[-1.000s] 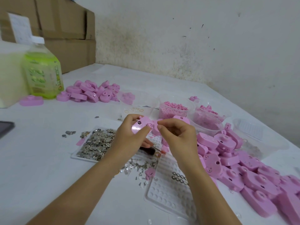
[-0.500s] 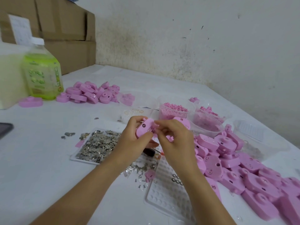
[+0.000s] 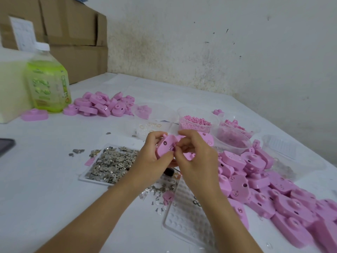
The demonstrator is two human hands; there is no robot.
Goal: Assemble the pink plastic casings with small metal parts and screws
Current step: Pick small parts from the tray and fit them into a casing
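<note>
My left hand grips a pink plastic casing above the middle of the table, its flat face tilted towards me. My right hand curls its fingertips against the casing's right edge, pinching at a small part that I cannot make out. Below the left hand a clear tray holds a heap of small metal parts. A large pile of pink casings spreads along the right side. A second, smaller pile of casings lies at the back left.
Clear tubs of small pink pieces stand behind my hands. A white dimpled tray lies under my right forearm, with loose screws beside it. A green drink bottle and cardboard boxes stand at the back left. A dark phone edge lies far left.
Both hands have stayed together at the casing. The casing has turned slightly in my left hand, and my right fingertips have closed in tighter on its right edge.
</note>
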